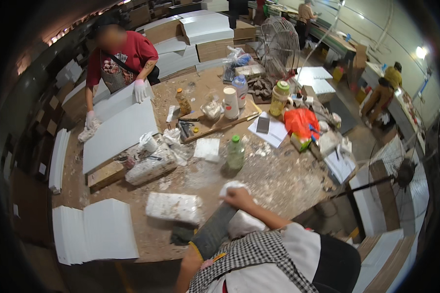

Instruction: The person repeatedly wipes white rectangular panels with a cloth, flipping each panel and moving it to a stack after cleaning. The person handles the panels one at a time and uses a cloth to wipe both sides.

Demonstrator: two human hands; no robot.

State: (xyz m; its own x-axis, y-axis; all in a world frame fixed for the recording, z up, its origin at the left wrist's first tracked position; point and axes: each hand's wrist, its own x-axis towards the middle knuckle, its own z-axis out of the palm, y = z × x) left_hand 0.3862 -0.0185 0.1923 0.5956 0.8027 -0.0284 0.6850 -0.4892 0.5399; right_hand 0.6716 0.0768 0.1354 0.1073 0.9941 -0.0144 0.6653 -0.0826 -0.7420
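My left forearm wears a dark grey oversleeve with a yellow edge, and beyond it my left hand [233, 187] shows as a white glove. Its fingers are partly covered and too small to make out. My bare right hand [241, 199] is closed at the left wrist, where the glove's cuff meets the oversleeve [214, 229]. Beside the forearm lies a white wrapped block [174, 207], with a dark cloth [183, 234] near it. A rounded white bundle [245, 223] sits below my right arm. Farther off stands a green-capped bottle [235, 154].
Across the table [288, 176], a person in a red shirt and white gloves handles a large white board [122, 132]. White folded sheets [97, 229] lie at the near left. A phone [263, 125], a red plastic bag [301, 122] and a yellow-green jug [279, 97] stand right. A fan [405, 172] is at far right.
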